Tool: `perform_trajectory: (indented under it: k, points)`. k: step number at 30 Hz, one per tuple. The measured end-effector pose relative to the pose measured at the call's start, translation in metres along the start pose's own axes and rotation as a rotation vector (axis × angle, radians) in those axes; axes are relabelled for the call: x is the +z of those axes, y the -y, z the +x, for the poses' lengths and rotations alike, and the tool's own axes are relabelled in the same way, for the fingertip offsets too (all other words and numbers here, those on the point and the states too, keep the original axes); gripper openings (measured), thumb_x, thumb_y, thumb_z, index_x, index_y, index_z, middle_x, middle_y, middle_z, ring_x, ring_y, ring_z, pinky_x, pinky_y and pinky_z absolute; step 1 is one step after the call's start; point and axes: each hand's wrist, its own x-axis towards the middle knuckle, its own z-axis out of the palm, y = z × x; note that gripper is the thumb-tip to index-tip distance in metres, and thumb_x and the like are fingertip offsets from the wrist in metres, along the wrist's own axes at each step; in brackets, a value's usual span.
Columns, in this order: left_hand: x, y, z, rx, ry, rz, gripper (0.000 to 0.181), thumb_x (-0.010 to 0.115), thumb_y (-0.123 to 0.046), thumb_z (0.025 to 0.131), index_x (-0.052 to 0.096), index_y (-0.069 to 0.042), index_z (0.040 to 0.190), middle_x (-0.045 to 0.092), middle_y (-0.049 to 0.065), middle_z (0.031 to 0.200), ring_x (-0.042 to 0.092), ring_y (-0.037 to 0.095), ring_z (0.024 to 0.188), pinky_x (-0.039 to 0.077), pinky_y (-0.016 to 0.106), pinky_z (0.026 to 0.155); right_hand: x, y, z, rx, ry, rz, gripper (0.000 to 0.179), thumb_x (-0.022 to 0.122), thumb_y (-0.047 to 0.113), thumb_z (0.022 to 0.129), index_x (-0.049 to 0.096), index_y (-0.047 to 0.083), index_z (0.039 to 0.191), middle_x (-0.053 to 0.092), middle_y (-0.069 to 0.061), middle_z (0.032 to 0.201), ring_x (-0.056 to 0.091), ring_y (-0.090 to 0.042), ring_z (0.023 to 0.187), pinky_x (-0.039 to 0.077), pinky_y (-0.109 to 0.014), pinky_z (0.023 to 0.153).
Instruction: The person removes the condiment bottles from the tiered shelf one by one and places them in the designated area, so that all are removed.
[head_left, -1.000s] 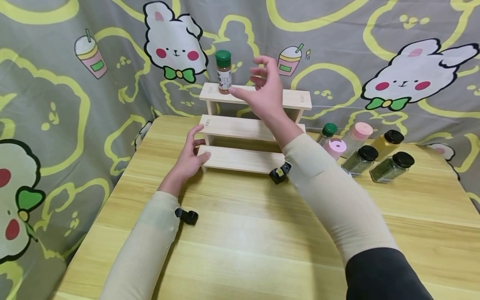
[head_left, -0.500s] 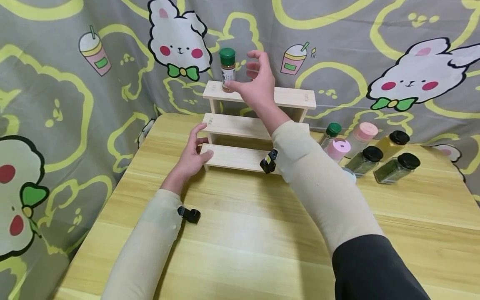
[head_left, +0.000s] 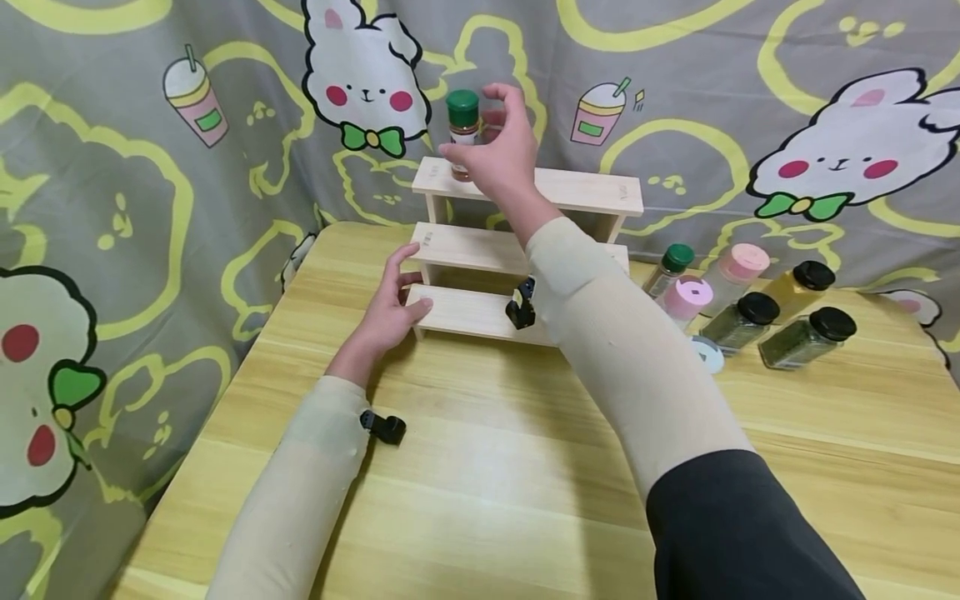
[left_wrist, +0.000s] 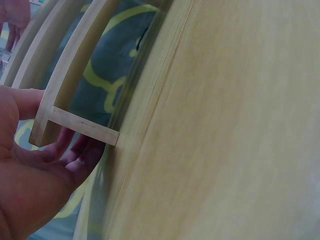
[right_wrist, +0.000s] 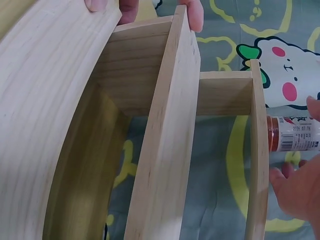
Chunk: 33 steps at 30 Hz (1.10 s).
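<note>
A three-tier wooden shelf (head_left: 585,190) stands on the table. My left hand (head_left: 386,304) grips its left end, the thumb on the lowest tier and a finger at the middle one. In the left wrist view, other fingers (left_wrist: 82,157) curl behind the shelf's side. On the top tier, near the left end, a spice jar (head_left: 462,108) with a green cap stands upright. Around its right side is my right hand (head_left: 504,154), thumb in front and fingers loosely bent. The right wrist view shows a gap between the lower fingers and the jar (right_wrist: 295,134).
Right of the shelf stand several more jars: a green-capped one (head_left: 677,260), two pink-capped ones (head_left: 746,262), a yellow one (head_left: 798,292) and two black-capped ones with green contents (head_left: 797,343). A pale blue lid (head_left: 708,354) shows beside my right sleeve. A patterned curtain (head_left: 675,75) hangs behind.
My right hand has moved left along the top tier, so its thumb now passes in front of the jar. The jar keeps its place on the shelf. My left hand holds its position.
</note>
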Motion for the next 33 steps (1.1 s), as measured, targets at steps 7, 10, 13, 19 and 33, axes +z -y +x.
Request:
perform_trajectory:
  k: [7, 10, 13, 19, 33]
  points:
    - [0.0, 0.0, 0.002, -0.018, 0.009, -0.011, 0.079, 0.056, 0.014, 0.093, 0.024, -0.021, 0.155, 0.031, 0.022, 0.149, 0.038, 0.033, 0.131, 0.038, 0.037, 0.09, 0.007, 0.002, 0.003, 0.0, -0.005, -0.005, 0.069, 0.084, 0.013, 0.082, 0.045, 0.026, 0.138, 0.055, 0.0, 0.128, 0.053, -0.014, 0.115, 0.041, -0.024, 0.094]
    - [0.001, -0.001, 0.002, -0.021, 0.007, -0.011, 0.078, 0.056, 0.014, 0.093, 0.024, -0.02, 0.155, 0.031, 0.02, 0.149, 0.038, 0.032, 0.131, 0.036, 0.039, 0.093, 0.008, 0.003, 0.003, -0.007, -0.013, -0.027, 0.065, 0.081, 0.01, 0.084, 0.046, 0.024, 0.137, 0.057, -0.001, 0.126, 0.054, -0.015, 0.113, 0.041, -0.022, 0.094]
    - [0.001, -0.001, 0.002, -0.016, -0.003, -0.003, 0.079, 0.057, 0.013, 0.093, 0.025, -0.025, 0.155, 0.028, 0.014, 0.153, 0.039, 0.029, 0.13, 0.032, 0.04, 0.1, 0.009, 0.004, 0.003, -0.014, -0.019, -0.049, 0.063, 0.08, 0.009, 0.085, 0.047, 0.023, 0.137, 0.058, -0.002, 0.124, 0.055, -0.016, 0.113, 0.041, -0.022, 0.094]
    - [0.002, 0.0, 0.0, 0.013, -0.01, 0.008, 0.079, 0.058, 0.012, 0.093, 0.026, -0.028, 0.154, 0.026, 0.01, 0.154, 0.04, 0.028, 0.129, 0.028, 0.045, 0.105, 0.007, 0.004, -0.001, 0.011, -0.009, -0.033, 0.063, 0.08, 0.01, 0.086, 0.047, 0.025, 0.138, 0.057, -0.001, 0.127, 0.053, -0.016, 0.116, 0.04, -0.024, 0.097]
    - [0.002, -0.002, 0.0, 0.001, -0.016, 0.015, 0.079, 0.058, 0.011, 0.093, 0.027, -0.028, 0.154, 0.029, 0.01, 0.153, 0.04, 0.027, 0.13, 0.028, 0.043, 0.105, -0.003, 0.002, -0.012, 0.022, 0.009, -0.003, 0.063, 0.081, 0.01, 0.084, 0.049, 0.028, 0.135, 0.055, -0.002, 0.125, 0.054, -0.019, 0.112, 0.05, -0.031, 0.088]
